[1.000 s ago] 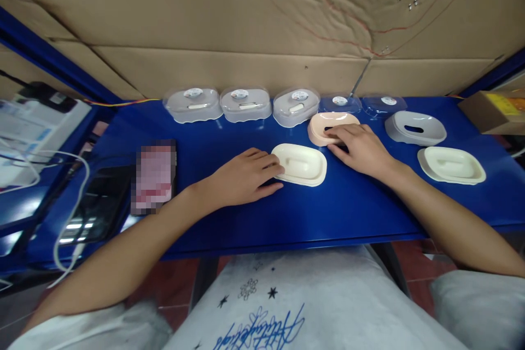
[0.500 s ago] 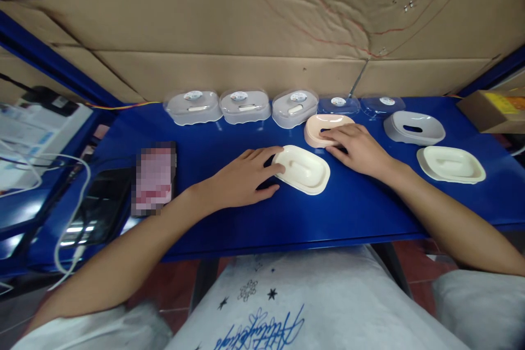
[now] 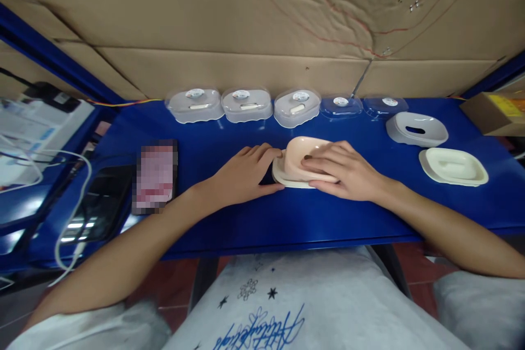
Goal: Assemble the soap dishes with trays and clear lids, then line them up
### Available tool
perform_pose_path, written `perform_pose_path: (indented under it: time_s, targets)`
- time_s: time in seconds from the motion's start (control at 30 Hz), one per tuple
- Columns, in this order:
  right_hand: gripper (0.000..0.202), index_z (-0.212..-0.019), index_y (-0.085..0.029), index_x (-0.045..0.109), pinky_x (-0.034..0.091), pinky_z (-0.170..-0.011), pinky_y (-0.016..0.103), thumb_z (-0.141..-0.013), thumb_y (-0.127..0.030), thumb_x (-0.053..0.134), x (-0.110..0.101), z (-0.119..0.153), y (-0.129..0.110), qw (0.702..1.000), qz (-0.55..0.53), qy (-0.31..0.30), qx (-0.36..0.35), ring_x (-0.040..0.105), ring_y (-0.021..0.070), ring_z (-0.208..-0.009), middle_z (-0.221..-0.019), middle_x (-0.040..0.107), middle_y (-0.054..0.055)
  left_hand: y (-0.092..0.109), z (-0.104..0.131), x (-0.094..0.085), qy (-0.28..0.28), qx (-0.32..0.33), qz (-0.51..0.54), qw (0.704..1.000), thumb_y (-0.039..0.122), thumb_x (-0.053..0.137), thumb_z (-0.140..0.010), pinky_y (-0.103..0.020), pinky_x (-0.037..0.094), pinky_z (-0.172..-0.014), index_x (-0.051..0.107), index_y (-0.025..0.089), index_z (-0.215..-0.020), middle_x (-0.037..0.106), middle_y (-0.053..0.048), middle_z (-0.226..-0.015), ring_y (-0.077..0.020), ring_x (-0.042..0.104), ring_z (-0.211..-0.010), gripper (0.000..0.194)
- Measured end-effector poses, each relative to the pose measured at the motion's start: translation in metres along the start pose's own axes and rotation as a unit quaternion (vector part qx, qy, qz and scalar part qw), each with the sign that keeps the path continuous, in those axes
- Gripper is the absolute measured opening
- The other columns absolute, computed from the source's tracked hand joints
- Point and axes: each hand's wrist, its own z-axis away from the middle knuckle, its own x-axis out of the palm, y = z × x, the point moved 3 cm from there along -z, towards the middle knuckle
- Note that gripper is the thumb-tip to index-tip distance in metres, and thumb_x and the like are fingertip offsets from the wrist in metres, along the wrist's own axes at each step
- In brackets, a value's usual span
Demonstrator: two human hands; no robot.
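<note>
- Since the earlier frame, the peach dish (image 3: 298,157) has come nearer, from beyond the cream tray (image 3: 280,171) to over it.
- The left hand (image 3: 241,176) curves round the tray's left end, thumb and fingers parted, fingertips at its edge; it seems to steady the tray rather than grip it hard.
- The right hand (image 3: 346,172) pinches the dish's near right side, fingers inside, thumb outside. The dish tilts; whether its underside touches the tray is hidden.
- The step in hand looks like fitting dish onto tray; the next move calls for levelling the dish, lining up both outlines, then pressing evenly.
- Cream trays: two, one under the dish, a second tray (image 3: 455,167) at right.
- Uncovered slotted dishes: two, the peach one and a grey dish (image 3: 418,128) just beyond the second tray.
- Farthest row: three covered grey dishes (image 3: 247,106), then two loose clear covers (image 3: 342,106) beside them.
</note>
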Motion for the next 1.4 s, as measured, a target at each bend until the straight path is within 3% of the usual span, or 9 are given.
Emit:
perform_pose_path:
  time_s: [0.13, 0.27, 0.57, 0.7, 0.9, 1.07, 1.4]
  targets:
    - [0.037, -0.138, -0.021, 0.068, 0.047, -0.103, 0.043, -0.109, -0.043, 0.062, 0.012, 0.0, 0.0, 1.0, -0.015, -0.018, -0.01, 0.07, 0.0272, -0.124, -0.129, 0.079, 0.009, -0.003, 0.001, 0.004, 0.01, 0.003, 0.029, 1.0, 0.054, 0.069, -0.102, -0.051, 0.05, -0.11, 0.039, 0.017, -0.156, 0.056, -0.021, -0.155, -0.0378, 0.057, -0.141, 0.072]
    - [0.04, -0.142, -0.019, 0.066, 0.047, -0.104, 0.045, -0.109, -0.042, 0.062, 0.018, 0.0, -0.001, 0.999, -0.016, -0.027, -0.014, 0.068, 0.0277, -0.129, -0.136, 0.076, 0.011, -0.004, 0.002, 0.007, -0.014, 0.026, 0.037, 0.999, 0.052, 0.061, -0.107, -0.051, 0.043, -0.116, 0.023, 0.019, -0.168, 0.048, -0.021, -0.166, -0.0367, 0.052, -0.148, 0.079]
    - [0.042, -0.149, -0.02, 0.062, 0.047, -0.108, 0.047, -0.111, -0.037, 0.058, 0.021, 0.002, -0.01, 0.998, -0.014, -0.041, -0.051, 0.067, 0.0275, -0.132, -0.141, 0.074, 0.012, -0.004, 0.003, 0.01, -0.033, 0.027, 0.035, 0.999, 0.065, 0.063, -0.103, -0.051, 0.039, -0.117, 0.03, 0.019, -0.169, 0.056, -0.02, -0.157, -0.0389, 0.053, -0.145, 0.087]
    - [0.041, -0.146, -0.017, 0.064, 0.05, -0.107, 0.047, -0.111, -0.037, 0.058, 0.022, 0.002, -0.011, 0.998, -0.007, -0.048, -0.051, 0.067, 0.0281, -0.131, -0.14, 0.074, 0.014, -0.002, 0.003, 0.012, -0.038, 0.033, 0.022, 0.999, 0.063, 0.059, -0.105, -0.053, 0.038, -0.119, 0.031, 0.019, -0.169, 0.048, -0.022, -0.165, -0.0397, 0.048, -0.15, 0.082]
    - [0.046, -0.153, -0.021, 0.06, 0.05, -0.111, 0.052, -0.109, -0.037, 0.06, 0.02, 0.002, -0.013, 0.997, -0.013, -0.072, -0.031, 0.062, 0.0308, -0.139, -0.148, 0.069, 0.015, -0.004, 0.002, 0.011, -0.052, 0.038, 0.023, 0.998, 0.065, 0.057, -0.106, -0.056, 0.036, -0.122, 0.027, 0.02, -0.171, 0.039, -0.019, -0.173, -0.0394, 0.045, -0.154, 0.085]
    - [0.051, -0.16, -0.021, 0.052, 0.051, -0.11, 0.052, -0.111, -0.034, 0.057, 0.02, 0.003, -0.015, 0.993, -0.013, -0.11, -0.032, 0.063, 0.0306, -0.14, -0.152, 0.067, 0.015, -0.003, 0.002, 0.01, -0.059, 0.04, 0.014, 0.997, 0.066, 0.054, -0.107, -0.053, 0.036, -0.121, 0.029, 0.021, -0.17, 0.046, -0.018, -0.169, -0.0376, 0.048, -0.151, 0.081]
    - [0.046, -0.153, -0.015, 0.06, 0.056, -0.118, 0.048, -0.11, -0.031, 0.059, 0.021, 0.002, -0.016, 0.996, -0.007, -0.076, -0.051, 0.066, 0.0271, -0.14, -0.15, 0.069, 0.014, -0.003, 0.002, 0.009, -0.056, 0.045, -0.013, 0.997, 0.064, 0.058, -0.106, -0.05, 0.038, -0.118, 0.034, 0.016, -0.167, 0.055, -0.021, -0.159, -0.0377, 0.053, -0.146, 0.082]
